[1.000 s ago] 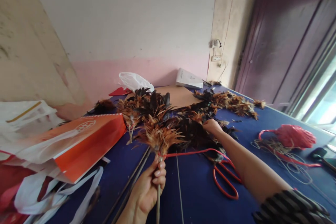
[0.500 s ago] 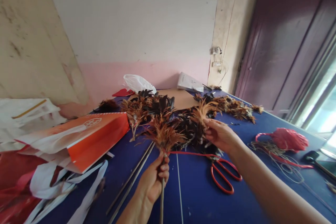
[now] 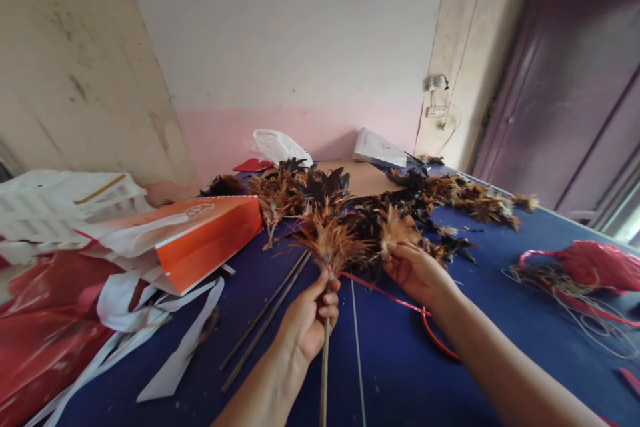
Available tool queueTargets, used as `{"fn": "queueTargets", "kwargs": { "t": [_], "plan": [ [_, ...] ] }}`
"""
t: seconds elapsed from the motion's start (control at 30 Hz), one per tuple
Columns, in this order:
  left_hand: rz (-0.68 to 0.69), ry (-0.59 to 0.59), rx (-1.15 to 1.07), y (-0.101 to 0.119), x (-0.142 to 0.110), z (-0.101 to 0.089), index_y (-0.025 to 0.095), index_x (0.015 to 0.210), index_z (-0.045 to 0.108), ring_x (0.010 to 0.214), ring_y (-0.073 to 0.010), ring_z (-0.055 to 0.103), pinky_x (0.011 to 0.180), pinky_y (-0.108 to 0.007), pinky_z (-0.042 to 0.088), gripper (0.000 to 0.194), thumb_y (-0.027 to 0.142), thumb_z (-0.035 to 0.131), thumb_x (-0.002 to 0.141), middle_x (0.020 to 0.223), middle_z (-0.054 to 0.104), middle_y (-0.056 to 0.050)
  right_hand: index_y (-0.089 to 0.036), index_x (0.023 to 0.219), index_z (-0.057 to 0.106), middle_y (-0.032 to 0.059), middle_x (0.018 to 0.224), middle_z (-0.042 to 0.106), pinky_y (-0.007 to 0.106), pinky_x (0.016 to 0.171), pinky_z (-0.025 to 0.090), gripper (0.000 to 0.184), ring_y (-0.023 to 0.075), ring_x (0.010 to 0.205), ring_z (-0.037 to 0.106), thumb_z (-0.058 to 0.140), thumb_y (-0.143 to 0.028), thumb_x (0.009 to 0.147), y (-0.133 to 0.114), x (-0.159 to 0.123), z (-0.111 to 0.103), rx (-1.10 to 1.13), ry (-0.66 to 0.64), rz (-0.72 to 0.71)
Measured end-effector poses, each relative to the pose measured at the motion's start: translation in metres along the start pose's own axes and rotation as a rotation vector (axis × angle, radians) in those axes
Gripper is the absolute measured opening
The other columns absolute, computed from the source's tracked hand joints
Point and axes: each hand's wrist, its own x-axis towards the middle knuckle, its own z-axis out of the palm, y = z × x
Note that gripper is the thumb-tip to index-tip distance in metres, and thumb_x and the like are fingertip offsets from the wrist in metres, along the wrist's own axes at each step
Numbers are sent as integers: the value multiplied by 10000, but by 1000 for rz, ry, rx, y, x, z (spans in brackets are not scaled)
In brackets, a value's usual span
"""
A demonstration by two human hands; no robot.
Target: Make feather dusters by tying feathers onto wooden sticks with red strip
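My left hand (image 3: 314, 317) is closed around the stick of a feather duster (image 3: 333, 240), just below its brown feathers. The thin stick runs down toward me, and a red plastic ribbon (image 3: 385, 295) trails right from where the feathers are bound. To the right, my right hand (image 3: 417, 273) pinches a small bunch of light brown feathers (image 3: 399, 230) by its base. Beyond both hands lie dark and brown feathers (image 3: 370, 213) in a loose heap. Red-handled scissors (image 3: 437, 337) lie under my right forearm, mostly hidden by it.
Two bare sticks (image 3: 265, 320) lie left of my left hand on the blue table (image 3: 400, 373). Further left are an orange paper bag (image 3: 210, 240) and red plastic (image 3: 45, 340). A pink ribbon bundle (image 3: 597, 263) with tangled string sits at right. More feathers (image 3: 470, 197) stretch along the back right.
My view has shifted left. My right hand has drawn the light brown feather bunch slightly down toward the duster, and its forearm now covers most of the scissors. My left hand keeps its grip.
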Motion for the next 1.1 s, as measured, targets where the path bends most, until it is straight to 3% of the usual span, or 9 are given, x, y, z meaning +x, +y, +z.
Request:
{"fn": "queueTargets", "kwargs": {
  "t": [0.13,0.2,0.3,0.4,0.57,0.7,0.83,0.93,1.1],
  "plan": [
    [13,-19,-5,1,-1,1,74,744,558,393,-1,410,305,-73,259,141,134,490,851,643,530,-40,-195,752,583,-30,657,632,200,495,464,223,96,546,577,723,-178,580,-13,8,-14,-193,180,-145],
    [13,-28,-9,3,-1,0,76,737,556,394,-2,411,307,-74,262,157,140,479,858,644,533,-42,-205,815,607,-20,708,640,211,521,472,237,95,559,571,715,-226,605,-17,11,-19,-245,203,-172],
    [13,-40,-16,5,0,-1,82,736,557,394,-3,413,308,-73,265,170,150,470,865,644,534,-42,-194,791,606,-1,734,633,235,551,479,218,112,592,573,704,-298,627,-22,11,-21,-234,143,-150],
    [5,-43,-19,5,0,-1,86,744,559,395,-5,418,308,-75,269,158,151,476,862,645,535,-40,-178,684,564,-35,587,549,195,469,409,244,87,518,507,748,-302,582,-22,5,-12,-229,92,-218],
    [-13,-21,6,0,-3,2,78,750,551,387,-6,409,299,-71,262,151,162,487,857,625,538,-38,-145,624,563,-24,559,530,208,475,371,276,68,481,445,769,-319,563,-4,-26,24,-220,-221,-85],
    [-15,-32,22,-4,-6,5,86,733,548,378,-8,408,294,-67,262,143,159,502,848,594,518,-19,-148,642,602,5,623,569,236,583,418,202,118,598,514,694,-327,663,10,-44,44,-426,-395,-167],
    [9,-59,72,-8,-8,5,96,751,568,384,-14,418,294,-67,255,91,123,521,825,596,513,-15,-168,720,641,36,763,619,284,750,436,216,187,790,554,661,-378,678,16,-42,48,-535,-382,-268],
    [19,-58,140,-12,-10,5,86,735,574,398,-17,431,299,-72,258,91,127,541,809,625,541,-38,-167,709,630,34,752,616,287,741,437,224,185,760,554,662,-385,666,19,-37,46,-566,-329,-279],
    [35,-40,216,-15,-12,8,71,742,599,410,-19,435,309,-79,257,105,140,548,803,672,598,-87,-170,652,602,11,674,586,272,684,429,176,153,671,537,627,-341,691,24,-39,50,-587,-357,-305]
  ]
}}
